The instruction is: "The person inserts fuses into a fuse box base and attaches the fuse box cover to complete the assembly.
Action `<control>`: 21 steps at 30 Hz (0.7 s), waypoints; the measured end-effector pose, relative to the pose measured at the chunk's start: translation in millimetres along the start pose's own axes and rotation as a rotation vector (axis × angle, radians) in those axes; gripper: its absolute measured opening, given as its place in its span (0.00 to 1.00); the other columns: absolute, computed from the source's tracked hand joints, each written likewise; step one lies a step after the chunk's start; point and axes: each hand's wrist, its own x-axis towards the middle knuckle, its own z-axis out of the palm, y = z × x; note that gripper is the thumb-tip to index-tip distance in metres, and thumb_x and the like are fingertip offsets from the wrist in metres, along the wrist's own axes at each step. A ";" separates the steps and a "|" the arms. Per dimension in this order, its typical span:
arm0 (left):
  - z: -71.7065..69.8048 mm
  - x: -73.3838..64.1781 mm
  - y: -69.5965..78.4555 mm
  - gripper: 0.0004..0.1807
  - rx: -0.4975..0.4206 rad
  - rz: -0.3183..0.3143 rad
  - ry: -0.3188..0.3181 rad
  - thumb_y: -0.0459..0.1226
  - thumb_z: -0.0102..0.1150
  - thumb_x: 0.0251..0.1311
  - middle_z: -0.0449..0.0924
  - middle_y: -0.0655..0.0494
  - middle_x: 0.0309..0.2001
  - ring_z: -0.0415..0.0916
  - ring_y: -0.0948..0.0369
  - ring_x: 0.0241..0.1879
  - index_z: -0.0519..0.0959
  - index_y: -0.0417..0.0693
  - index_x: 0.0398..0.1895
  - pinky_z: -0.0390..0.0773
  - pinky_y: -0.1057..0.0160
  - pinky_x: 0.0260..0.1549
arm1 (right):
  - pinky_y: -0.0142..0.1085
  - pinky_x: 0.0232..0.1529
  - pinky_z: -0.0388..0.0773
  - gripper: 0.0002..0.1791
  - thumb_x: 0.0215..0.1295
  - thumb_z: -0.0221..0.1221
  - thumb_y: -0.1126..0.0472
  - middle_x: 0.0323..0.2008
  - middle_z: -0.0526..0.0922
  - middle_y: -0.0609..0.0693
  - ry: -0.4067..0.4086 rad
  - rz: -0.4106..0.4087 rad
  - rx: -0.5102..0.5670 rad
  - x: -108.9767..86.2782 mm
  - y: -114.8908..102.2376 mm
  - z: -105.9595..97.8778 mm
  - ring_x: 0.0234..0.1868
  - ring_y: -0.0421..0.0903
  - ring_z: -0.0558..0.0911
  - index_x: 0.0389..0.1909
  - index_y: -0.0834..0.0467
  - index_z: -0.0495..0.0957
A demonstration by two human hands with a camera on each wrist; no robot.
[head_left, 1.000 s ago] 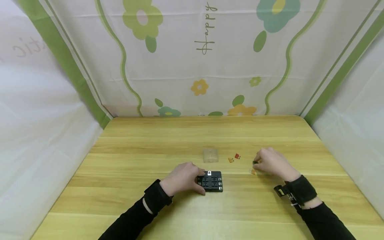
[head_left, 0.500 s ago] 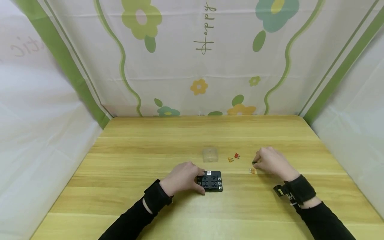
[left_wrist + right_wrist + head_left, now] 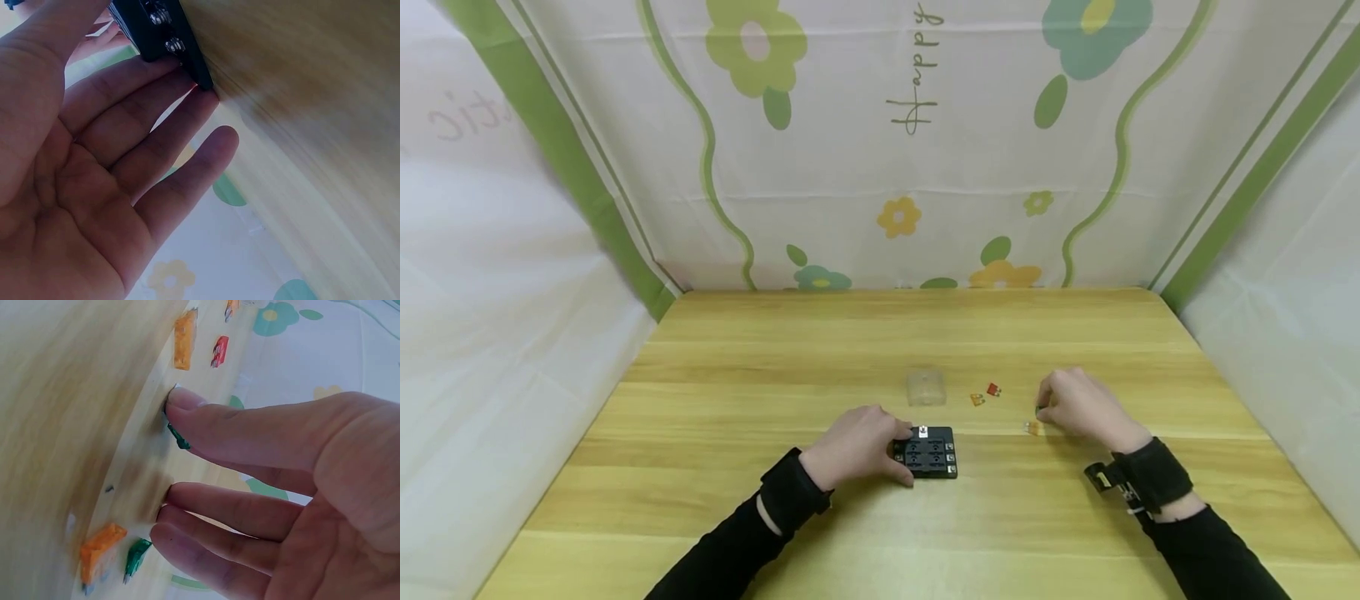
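Note:
My left hand (image 3: 867,448) grips the left side of a black fuse block (image 3: 932,454), thumb at the near edge and fingers at the far edge. The block lies flat, its slots facing up. In the left wrist view, my fingertips touch the block (image 3: 197,59) beside its metal screws. Farther right, my right hand (image 3: 1086,408) pinches a small green blade fuse (image 3: 179,436) between thumb and index finger, low over the table. The thumb hides most of that fuse. An orange blade fuse (image 3: 1032,428) lies just beside this hand. Another green fuse (image 3: 135,557) rests below its other fingers.
A clear plastic cover (image 3: 927,388) lies behind the fuse block. To its right are an orange fuse (image 3: 977,400) and a red fuse (image 3: 994,390). The wooden table (image 3: 775,342) ends at a flowered cloth (image 3: 820,167), with white cloth at both sides.
My right fingertips have drawn slightly right with the green fuse, away from the orange fuse beside them. My left hand and the fuse block stay in place.

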 end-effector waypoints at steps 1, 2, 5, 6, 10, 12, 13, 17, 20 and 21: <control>-1.0 0.5 0.2 0.34 0.000 0.002 0.000 0.57 0.75 0.42 0.81 0.54 0.53 0.80 0.58 0.49 0.85 0.47 0.51 0.76 0.62 0.48 | 0.39 0.26 0.73 0.05 0.51 0.72 0.66 0.29 0.84 0.48 0.000 0.002 -0.001 0.0 -0.5 -1.4 0.25 0.41 0.75 0.26 0.55 0.85; -1.8 0.8 0.3 0.34 0.001 0.001 0.000 0.57 0.75 0.42 0.81 0.54 0.53 0.80 0.58 0.49 0.85 0.47 0.51 0.76 0.62 0.48 | 0.39 0.26 0.73 0.05 0.51 0.72 0.67 0.29 0.83 0.48 -0.003 0.002 0.000 0.0 -1.0 -2.6 0.24 0.41 0.74 0.25 0.55 0.85; -3.6 1.3 0.7 0.34 0.001 -0.001 -0.011 0.58 0.75 0.42 0.81 0.54 0.53 0.81 0.58 0.48 0.85 0.47 0.50 0.76 0.62 0.47 | 0.39 0.26 0.72 0.06 0.52 0.71 0.67 0.27 0.82 0.46 -0.012 -0.007 0.002 -0.7 -2.4 -5.9 0.24 0.40 0.74 0.25 0.55 0.84; -4.2 1.6 0.8 0.34 -0.001 -0.002 -0.013 0.58 0.75 0.42 0.81 0.54 0.53 0.81 0.59 0.48 0.86 0.47 0.50 0.76 0.62 0.47 | 0.39 0.26 0.72 0.06 0.52 0.71 0.67 0.26 0.81 0.45 -0.013 -0.010 0.006 -1.0 -2.7 -7.1 0.24 0.40 0.73 0.25 0.55 0.83; -3.3 1.4 -0.3 0.34 -0.008 0.002 -0.005 0.58 0.75 0.42 0.82 0.54 0.53 0.81 0.59 0.47 0.86 0.48 0.50 0.76 0.63 0.47 | 0.39 0.26 0.71 0.06 0.54 0.69 0.69 0.25 0.79 0.44 -0.006 -0.017 0.029 -0.9 -2.4 -6.3 0.23 0.40 0.72 0.25 0.56 0.82; -3.0 1.3 -0.7 0.33 -0.011 0.004 -0.001 0.58 0.75 0.42 0.82 0.54 0.52 0.81 0.60 0.47 0.86 0.48 0.50 0.77 0.63 0.46 | 0.38 0.26 0.70 0.06 0.55 0.68 0.69 0.25 0.79 0.45 -0.002 -0.015 0.035 -0.3 -2.0 -5.9 0.22 0.41 0.71 0.26 0.57 0.81; -2.9 1.2 -0.8 0.33 -0.011 0.005 -0.001 0.58 0.75 0.42 0.82 0.55 0.52 0.81 0.60 0.47 0.86 0.49 0.50 0.77 0.64 0.46 | 0.38 0.25 0.71 0.05 0.56 0.68 0.69 0.25 0.79 0.45 -0.002 -0.016 0.037 0.0 -1.9 -5.7 0.22 0.40 0.71 0.27 0.58 0.82; -2.6 0.9 -0.8 0.33 -0.008 0.001 -0.007 0.58 0.75 0.42 0.82 0.55 0.53 0.81 0.60 0.47 0.86 0.49 0.50 0.77 0.64 0.45 | 0.38 0.26 0.72 0.02 0.58 0.66 0.70 0.27 0.80 0.48 -0.007 -0.007 0.059 0.4 -1.2 -4.7 0.21 0.40 0.71 0.31 0.62 0.82; -2.7 0.7 -0.5 0.33 -0.004 0.001 -0.008 0.58 0.75 0.41 0.82 0.55 0.53 0.81 0.60 0.48 0.86 0.49 0.50 0.77 0.64 0.46 | 0.38 0.26 0.72 0.02 0.59 0.64 0.70 0.29 0.80 0.50 -0.005 0.002 0.083 -0.4 -1.1 -4.6 0.21 0.41 0.72 0.32 0.64 0.81; -2.5 0.7 -0.5 0.33 -0.005 0.003 -0.008 0.58 0.75 0.41 0.82 0.54 0.53 0.81 0.60 0.47 0.86 0.49 0.49 0.77 0.64 0.45 | 0.38 0.26 0.72 0.02 0.60 0.64 0.70 0.29 0.81 0.50 -0.004 0.004 0.092 -0.8 -1.2 -4.7 0.21 0.41 0.71 0.32 0.64 0.81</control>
